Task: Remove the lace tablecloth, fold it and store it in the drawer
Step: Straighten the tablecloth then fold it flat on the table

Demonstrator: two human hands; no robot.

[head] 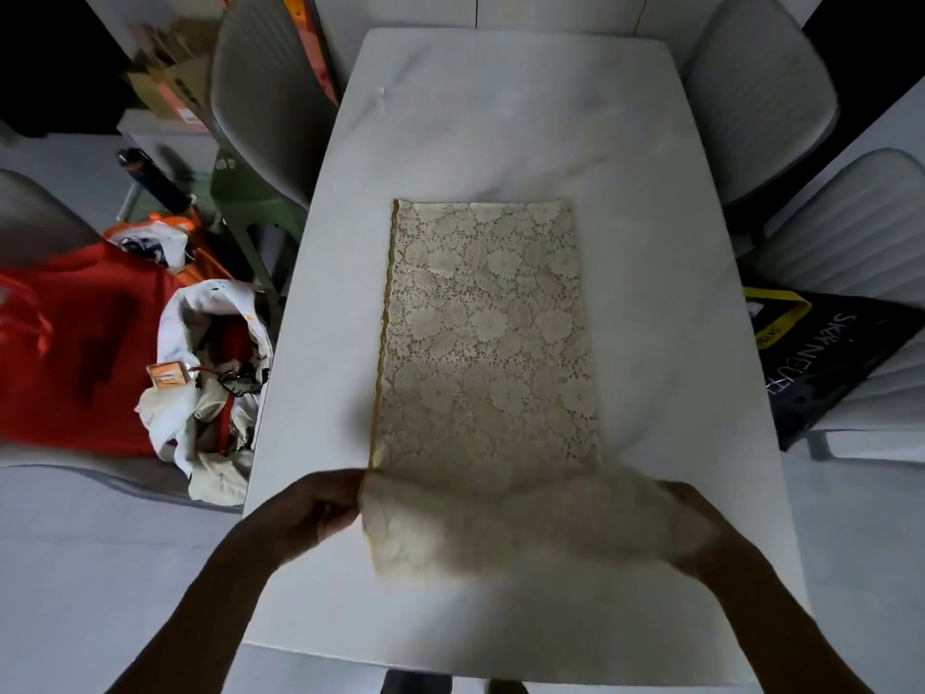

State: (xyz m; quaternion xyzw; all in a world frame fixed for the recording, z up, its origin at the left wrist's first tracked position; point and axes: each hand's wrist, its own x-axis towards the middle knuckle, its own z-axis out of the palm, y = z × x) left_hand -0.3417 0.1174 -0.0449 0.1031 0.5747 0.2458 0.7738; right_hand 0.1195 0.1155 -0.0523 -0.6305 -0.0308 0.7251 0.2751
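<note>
The cream lace tablecloth (488,338) lies folded into a long narrow strip along the middle of the white table (525,117), with a gold trim down its left edge. Its near end is lifted off the table and blurred. My left hand (315,508) pinches the near left corner of that end. My right hand (696,528) grips the near right corner, partly hidden behind the raised lace. No drawer is in view.
Grey chairs stand at the far left (265,92) and far right (761,92), another at the right (861,227). A black bag (831,358) lies on the right. On the left are a red bag (80,343) and a white bag of clutter (215,373).
</note>
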